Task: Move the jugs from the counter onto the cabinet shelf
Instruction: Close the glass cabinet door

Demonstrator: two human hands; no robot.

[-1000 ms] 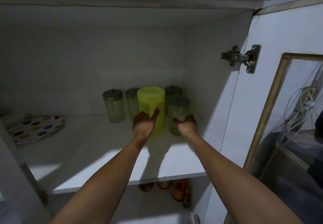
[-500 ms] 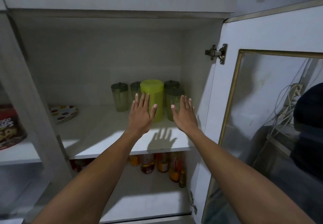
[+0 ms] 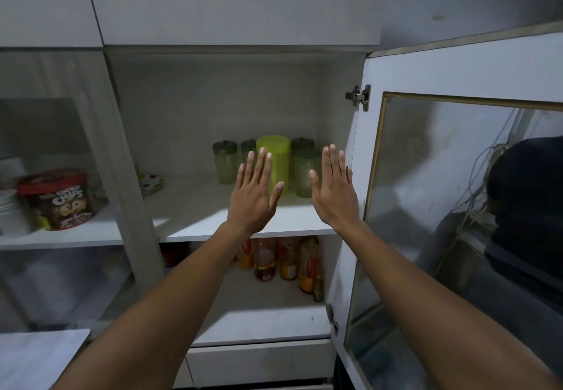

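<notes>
Five jugs stand together at the back right of the cabinet shelf [image 3: 195, 207]: one opaque lime-green jug [image 3: 275, 158] in the middle and four clear jugs with dark green lids around it. The first clear jug [image 3: 224, 162] is on the left, the second clear jug [image 3: 248, 149] is just behind the lime one, the third clear jug [image 3: 302, 143] is at the back right, and the fourth clear jug [image 3: 305, 173] stands in front of it, close to the cabinet's side wall. The left hand [image 3: 253, 199] and the right hand [image 3: 333, 196] are raised in front of the group, both flat with fingers spread, backs toward the camera, holding nothing and touching no jug. On the same shelf to the left lies one spotted plate [image 3: 151, 183]. Below, several bottles [image 3: 285, 260] stand on the lower shelf; their exact count is hard to tell. Behind the glass on the left sits one cereal tub [image 3: 58, 199], and the open cabinet door [image 3: 457, 176] hangs at the right. A second ago the hands were on the lime jug and the front clear jug; now they are off and drawn back from the shelf, and the view takes in more of the cabinet.
</notes>
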